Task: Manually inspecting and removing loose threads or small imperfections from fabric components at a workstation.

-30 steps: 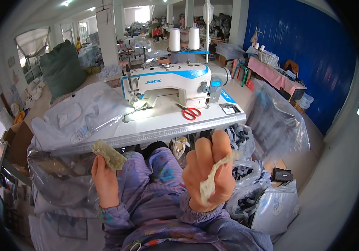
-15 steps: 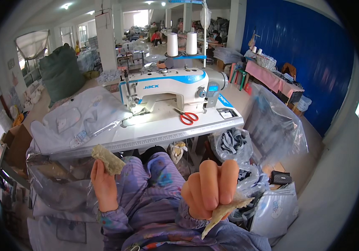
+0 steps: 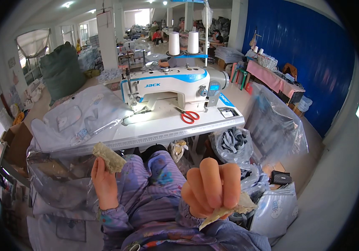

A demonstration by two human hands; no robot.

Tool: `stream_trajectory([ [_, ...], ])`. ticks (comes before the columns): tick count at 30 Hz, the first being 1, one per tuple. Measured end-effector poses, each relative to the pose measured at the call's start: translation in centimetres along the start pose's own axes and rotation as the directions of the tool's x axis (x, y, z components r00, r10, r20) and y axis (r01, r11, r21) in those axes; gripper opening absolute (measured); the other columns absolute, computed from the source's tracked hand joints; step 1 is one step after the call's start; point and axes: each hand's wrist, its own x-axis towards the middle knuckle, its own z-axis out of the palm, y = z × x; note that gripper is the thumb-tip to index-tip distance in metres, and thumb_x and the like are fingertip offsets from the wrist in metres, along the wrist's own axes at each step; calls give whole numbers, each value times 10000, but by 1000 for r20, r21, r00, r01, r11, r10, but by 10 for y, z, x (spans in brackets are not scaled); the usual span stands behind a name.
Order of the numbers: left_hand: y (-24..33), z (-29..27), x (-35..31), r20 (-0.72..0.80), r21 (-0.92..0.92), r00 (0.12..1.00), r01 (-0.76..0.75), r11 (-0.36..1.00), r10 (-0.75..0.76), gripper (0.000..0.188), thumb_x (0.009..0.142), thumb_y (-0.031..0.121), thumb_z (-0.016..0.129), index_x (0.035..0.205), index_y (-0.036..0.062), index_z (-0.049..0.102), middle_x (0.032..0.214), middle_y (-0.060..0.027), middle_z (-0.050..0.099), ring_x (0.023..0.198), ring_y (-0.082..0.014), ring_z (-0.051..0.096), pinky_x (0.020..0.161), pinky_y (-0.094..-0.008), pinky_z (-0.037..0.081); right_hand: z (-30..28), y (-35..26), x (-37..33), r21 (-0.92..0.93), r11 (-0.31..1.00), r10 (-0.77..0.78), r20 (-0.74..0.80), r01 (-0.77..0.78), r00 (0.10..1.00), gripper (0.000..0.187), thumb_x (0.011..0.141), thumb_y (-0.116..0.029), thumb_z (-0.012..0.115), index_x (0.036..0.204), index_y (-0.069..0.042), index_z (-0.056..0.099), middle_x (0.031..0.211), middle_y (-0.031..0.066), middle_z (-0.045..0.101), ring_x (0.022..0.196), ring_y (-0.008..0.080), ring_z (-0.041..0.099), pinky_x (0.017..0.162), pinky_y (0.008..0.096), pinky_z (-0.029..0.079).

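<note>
My left hand [image 3: 105, 186] is raised over my lap, its fingers closed on a thick, pale greenish-tan piece [image 3: 109, 157] that looks like folded flatbread. Closer to the camera, my right hand [image 3: 214, 186] has its fingers curled down, pinching a thinner, torn piece of the same stuff [image 3: 236, 208]. Part of that torn piece is hidden behind the fingers. Beyond both hands stands a white and blue sewing machine [image 3: 167, 85] with its lamp lit. Red-handled scissors [image 3: 190, 117] lie on the machine table [image 3: 162, 134].
Whitish clear-plastic sheeting [image 3: 72, 115] covers the table's left end. At right are a bag of dark fabric strips [image 3: 231, 144], a black pouch [image 3: 280, 177] and a silvery-white package [image 3: 275, 209]. Two white thread cones [image 3: 193, 42] rise behind the machine. A blue wall [image 3: 299, 58] bounds the right side.
My right hand has turned slightly and shifted a little to the right, tilting the torn piece flatter. The left hand stays almost in place, still gripping its piece. The view has shifted slightly.
</note>
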Motion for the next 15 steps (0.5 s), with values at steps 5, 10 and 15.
stream_trajectory([
  [5,2,10,-2,-39,2,999,-17,1000,17,304,1041,193,594,1282,8,589,1218,-61,634,1120,-173,605,953,-361,494,0,-1,2,84,996,38,-13,-37,999,154,930,-36,686,949,-75,539,958,101,581,821,174,520,576,247,472],
  [10,2,9,-3,-43,-9,999,-21,1000,21,306,1041,194,594,1284,8,587,1218,-61,633,1125,-175,602,949,-364,495,0,4,-2,89,996,21,0,-21,1000,172,922,-29,698,956,-82,538,989,110,609,836,170,517,597,249,476],
  [15,1,9,-3,-65,2,998,-20,1000,20,304,1040,199,596,1280,13,586,1218,-58,630,1125,-172,601,945,-360,494,-4,5,0,74,997,6,55,-10,998,241,875,5,746,1001,-89,563,1046,97,596,880,162,508,617,244,480],
])
